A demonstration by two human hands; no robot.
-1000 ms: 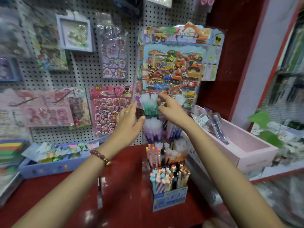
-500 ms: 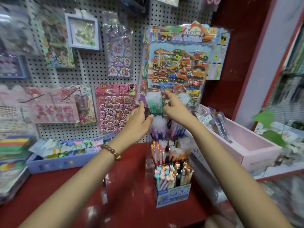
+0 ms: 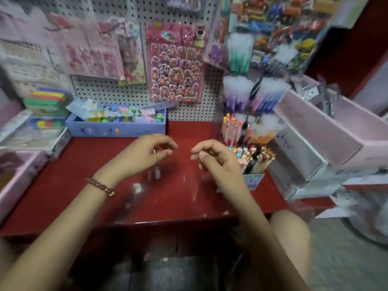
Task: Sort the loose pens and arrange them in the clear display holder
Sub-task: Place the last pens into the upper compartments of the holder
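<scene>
Hands above the glossy red tabletop (image 3: 69, 175)
Both the left hand (image 3: 140, 154) and right hand (image 3: 216, 160) are loosely curled, the right empty (left too blurred to tell); pastel capped pens (image 3: 237, 97) stand in the clear tiered display holder (image 3: 254, 180) beside it.

Soft, even indoor light, seemingly from overhead, leaves the red table (image 3: 84, 181) moderately bright, with small white glare patches near the middle of its glossy top and deep shadow below its front edge. Motion blur smears the whole view, worst to the left and right of the table and on the pegboard (image 3: 130, 95) behind it. Wide-angle bending bows the table's front edge and tilts the pink box (image 3: 327, 131) on its right.
</scene>
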